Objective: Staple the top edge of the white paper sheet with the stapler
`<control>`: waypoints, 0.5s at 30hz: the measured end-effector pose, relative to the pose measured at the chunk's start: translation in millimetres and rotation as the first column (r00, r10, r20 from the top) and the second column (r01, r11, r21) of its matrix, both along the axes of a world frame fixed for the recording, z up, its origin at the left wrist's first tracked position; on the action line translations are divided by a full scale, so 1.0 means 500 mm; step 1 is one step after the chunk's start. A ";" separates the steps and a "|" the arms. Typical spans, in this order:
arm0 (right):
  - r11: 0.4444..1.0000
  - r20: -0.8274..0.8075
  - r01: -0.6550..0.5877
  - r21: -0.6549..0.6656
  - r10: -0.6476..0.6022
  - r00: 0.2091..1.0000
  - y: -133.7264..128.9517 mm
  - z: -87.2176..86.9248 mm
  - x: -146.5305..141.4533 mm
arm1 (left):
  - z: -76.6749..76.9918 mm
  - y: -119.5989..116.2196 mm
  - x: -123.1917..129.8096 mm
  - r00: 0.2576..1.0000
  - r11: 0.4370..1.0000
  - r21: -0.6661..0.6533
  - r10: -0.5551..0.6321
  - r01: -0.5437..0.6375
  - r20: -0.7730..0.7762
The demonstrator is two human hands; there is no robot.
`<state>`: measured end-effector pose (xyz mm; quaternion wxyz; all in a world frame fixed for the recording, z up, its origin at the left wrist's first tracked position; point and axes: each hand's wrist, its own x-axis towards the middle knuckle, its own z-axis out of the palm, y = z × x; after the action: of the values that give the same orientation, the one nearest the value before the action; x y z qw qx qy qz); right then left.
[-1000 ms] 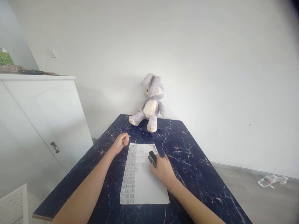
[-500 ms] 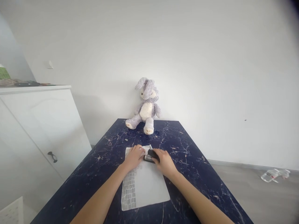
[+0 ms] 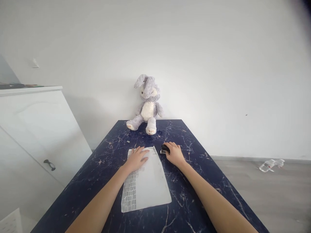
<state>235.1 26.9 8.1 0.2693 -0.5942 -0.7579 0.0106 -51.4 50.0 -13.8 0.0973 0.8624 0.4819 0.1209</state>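
A white sheet of paper (image 3: 153, 186) with a grey brick-like pattern down its left side lies on the dark blue marbled table (image 3: 194, 181). My left hand (image 3: 136, 158) rests flat on the upper left of the sheet, fingers spread. Just off the sheet's upper right edge, my right hand (image 3: 174, 153) is wrapped round a black stapler (image 3: 165, 149), partly covered by the fingers, at table level.
A grey plush rabbit (image 3: 148, 110) sits at the table's far edge against the wall. A white cabinet (image 3: 46, 129) stands at the left. Clear plastic bottles (image 3: 267, 165) lie on the floor at the right.
My right hand has moved right with the stapler, off the paper. The fingers of my left hand have spread on the sheet. The view has shifted slightly.
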 end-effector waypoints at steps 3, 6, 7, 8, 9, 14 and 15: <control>1.000 -0.022 0.005 0.012 -0.005 1.000 -0.001 0.002 -0.003 | 0.001 -0.002 0.006 0.999 0.999 0.042 -0.032 0.031 0.018; 1.000 -0.037 0.028 0.010 -0.027 0.999 0.000 0.000 -0.004 | 0.001 -0.001 0.011 0.995 0.993 0.081 -0.089 0.085 0.046; 0.999 -0.038 0.033 0.009 -0.033 0.999 0.001 0.000 -0.005 | 0.001 -0.001 0.012 0.994 0.992 0.086 -0.101 0.096 0.050; 0.999 -0.039 0.038 0.010 -0.038 0.999 0.002 -0.001 -0.005 | 0.002 -0.001 0.013 0.993 0.991 0.089 -0.105 0.100 0.050; 0.999 -0.039 0.043 0.014 -0.043 0.998 0.002 -0.002 -0.005 | 0.004 -0.002 0.015 0.993 0.990 0.095 -0.106 0.101 0.046; 0.997 -0.041 0.066 0.045 -0.064 0.997 0.003 -0.007 -0.006 | 0.014 -0.006 0.033 0.975 0.962 0.183 -0.216 0.203 0.054; 0.997 -0.044 0.070 0.045 -0.068 0.997 0.004 -0.009 -0.005 | 0.014 -0.006 0.037 0.965 0.952 0.189 -0.255 0.239 0.066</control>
<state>232.4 29.1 3.6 0.2990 -0.6131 -0.7312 -0.0038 -32.8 47.0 -7.0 0.0554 0.9149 0.3524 0.1892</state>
